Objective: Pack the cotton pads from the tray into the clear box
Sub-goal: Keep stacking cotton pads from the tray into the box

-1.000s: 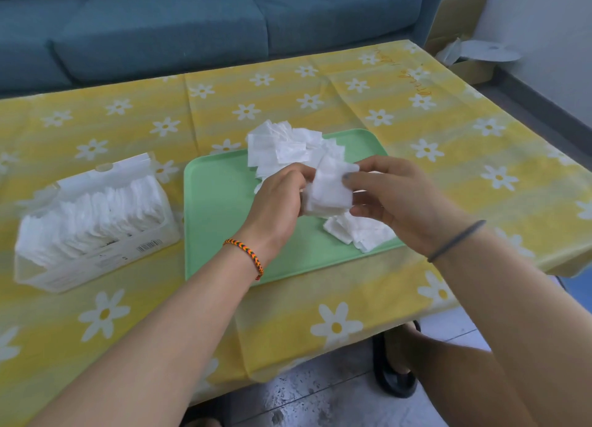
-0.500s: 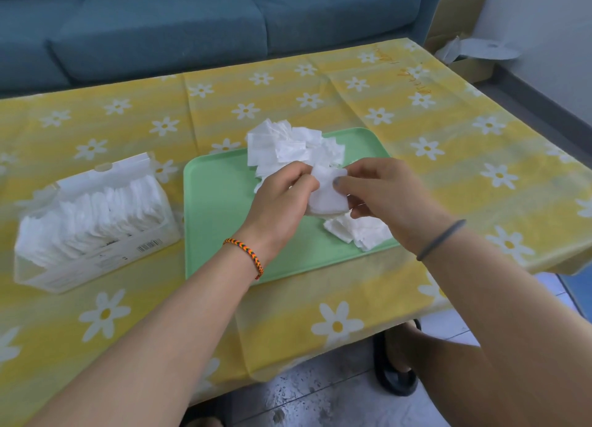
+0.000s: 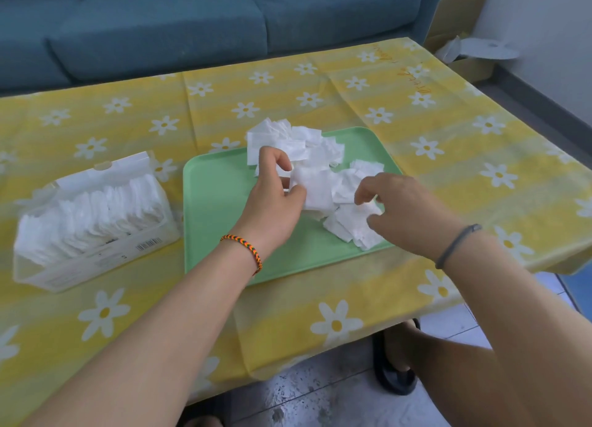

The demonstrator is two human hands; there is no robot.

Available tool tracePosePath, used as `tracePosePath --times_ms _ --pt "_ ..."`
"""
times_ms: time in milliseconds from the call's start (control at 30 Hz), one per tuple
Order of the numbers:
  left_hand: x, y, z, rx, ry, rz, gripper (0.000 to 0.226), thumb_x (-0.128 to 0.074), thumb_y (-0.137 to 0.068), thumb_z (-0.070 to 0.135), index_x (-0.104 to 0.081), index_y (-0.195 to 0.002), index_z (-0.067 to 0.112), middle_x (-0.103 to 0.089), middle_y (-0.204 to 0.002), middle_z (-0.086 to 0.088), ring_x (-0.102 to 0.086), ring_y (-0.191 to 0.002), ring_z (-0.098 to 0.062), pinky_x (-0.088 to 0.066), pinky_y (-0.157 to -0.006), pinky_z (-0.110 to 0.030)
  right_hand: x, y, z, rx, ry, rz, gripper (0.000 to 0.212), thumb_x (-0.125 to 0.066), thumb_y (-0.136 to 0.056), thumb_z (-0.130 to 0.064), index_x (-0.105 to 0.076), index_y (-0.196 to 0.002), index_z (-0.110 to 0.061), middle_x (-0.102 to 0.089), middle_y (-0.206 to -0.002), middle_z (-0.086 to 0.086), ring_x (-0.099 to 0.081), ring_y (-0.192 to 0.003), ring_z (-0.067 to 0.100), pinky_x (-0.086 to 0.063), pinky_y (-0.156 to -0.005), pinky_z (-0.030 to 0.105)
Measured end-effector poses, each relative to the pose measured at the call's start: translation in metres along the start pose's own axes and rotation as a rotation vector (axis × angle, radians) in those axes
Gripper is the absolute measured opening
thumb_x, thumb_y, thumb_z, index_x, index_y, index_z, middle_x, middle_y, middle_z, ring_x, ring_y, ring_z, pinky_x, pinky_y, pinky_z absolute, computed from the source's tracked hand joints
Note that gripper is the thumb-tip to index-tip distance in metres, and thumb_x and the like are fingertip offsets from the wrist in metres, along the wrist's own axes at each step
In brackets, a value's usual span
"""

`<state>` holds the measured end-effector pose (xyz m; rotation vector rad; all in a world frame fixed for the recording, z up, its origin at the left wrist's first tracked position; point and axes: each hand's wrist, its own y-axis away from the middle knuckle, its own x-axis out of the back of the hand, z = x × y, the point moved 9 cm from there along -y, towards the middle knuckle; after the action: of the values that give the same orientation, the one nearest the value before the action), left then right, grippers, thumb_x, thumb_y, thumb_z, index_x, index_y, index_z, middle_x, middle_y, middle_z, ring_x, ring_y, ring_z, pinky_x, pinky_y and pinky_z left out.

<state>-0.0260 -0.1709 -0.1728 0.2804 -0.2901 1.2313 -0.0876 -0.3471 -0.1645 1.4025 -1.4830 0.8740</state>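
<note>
A green tray (image 3: pixel 221 208) lies in the middle of the table. Loose white cotton pads (image 3: pixel 288 141) are heaped at its far edge, and more (image 3: pixel 350 229) lie near its right front. My left hand (image 3: pixel 274 202) holds a small stack of pads (image 3: pixel 317 188) between thumb and fingers above the tray. My right hand (image 3: pixel 410 212) is low over the right front pile, thumb and curled fingers closing on the top pads there. The clear box (image 3: pixel 96 260) stands to the left of the tray, lid open, with several upright pads packed inside.
The table wears a yellow cloth with white daisies (image 3: pixel 426 148). A blue sofa (image 3: pixel 192 23) runs behind it. Cardboard boxes (image 3: pixel 464 64) sit on the floor at the far right. My knee and a black sandal (image 3: pixel 394 381) are under the table's front edge.
My right hand has let go of the stack and dropped right to the front pile. The left hand keeps the stack and has moved a little away from me.
</note>
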Motion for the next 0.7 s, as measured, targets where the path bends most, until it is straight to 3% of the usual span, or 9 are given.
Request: tracePosePath --times_ms 100,233,367,500,600,700 --pt "-0.003 -0.001 0.001 -0.022 -0.024 -0.022 0.018 -0.046 -0.097 0.007 -0.043 -0.099 0.025 -0.056 -0.085 -0.008 -0.038 -0.052 -0.011 -0.033 -0.044 -0.017 -0.013 0.003 -0.002 0.021 0.057 -0.073 0.043 -0.062 -0.08 -0.007 -0.059 -0.119 -0.026 -0.058 -0.114 -0.006 -0.055 -0.102 0.019 -0.048 -0.074 0.03" --pt "-0.006 -0.003 -0.002 -0.019 -0.034 -0.03 0.017 -0.049 -0.096 0.007 -0.057 -0.091 0.02 -0.051 -0.074 0.0 -0.036 -0.046 -0.005 -0.03 -0.043 -0.016 -0.016 0.0 -0.001 0.018 0.081 -0.053 0.031 -0.062 -0.081 -0.011 -0.06 -0.11 -0.023 -0.056 -0.108 -0.002 -0.058 -0.092 0.022 -0.051 -0.072 0.036" --pt "-0.005 -0.004 -0.006 0.027 -0.022 -0.019 0.018 -0.054 -0.091 0.007 -0.063 -0.098 0.021 -0.057 -0.081 0.006 -0.043 -0.053 -0.004 -0.033 -0.045 -0.016 -0.009 -0.004 0.002 0.009 0.044 -0.007 0.019 -0.056 -0.085 -0.007 -0.066 -0.099 -0.016 -0.065 -0.097 0.001 -0.06 -0.091 0.024 -0.053 -0.078 0.04" --pt "-0.004 -0.004 -0.007 0.046 -0.048 -0.017 0.023 -0.058 -0.089 0.006 -0.064 -0.101 0.024 -0.062 -0.092 0.011 -0.057 -0.073 -0.011 -0.036 -0.05 -0.017 0.014 -0.004 0.001 -0.013 -0.017 0.118 0.016 -0.055 -0.089 -0.009 -0.069 -0.089 -0.016 -0.069 -0.083 0.002 -0.063 -0.08 0.024 -0.054 -0.068 0.037" --pt "-0.004 -0.003 -0.005 0.035 -0.037 -0.011 0.026 -0.06 -0.088 0.004 -0.067 -0.103 0.025 -0.064 -0.098 0.014 -0.064 -0.082 -0.017 -0.04 -0.051 -0.016 0.041 -0.001 0.009 -0.105 -0.242 0.294 0.01 -0.062 -0.087 -0.011 -0.069 -0.084 -0.017 -0.068 -0.076 -0.003 -0.062 -0.07 0.017 -0.048 -0.061 0.027" --pt "-0.006 -0.002 -0.002 0.046 0.034 -0.023 0.024 -0.056 -0.091 0.007 -0.07 -0.099 0.025 -0.064 -0.09 0.011 -0.058 -0.071 -0.013 -0.042 -0.055 -0.016 0.039 0.001 0.011 -0.238 -0.878 0.266 0.008 -0.065 -0.084 -0.005 -0.068 -0.089 -0.01 -0.066 -0.07 0.0 -0.056 -0.062 0.013 -0.045 -0.057 0.018"
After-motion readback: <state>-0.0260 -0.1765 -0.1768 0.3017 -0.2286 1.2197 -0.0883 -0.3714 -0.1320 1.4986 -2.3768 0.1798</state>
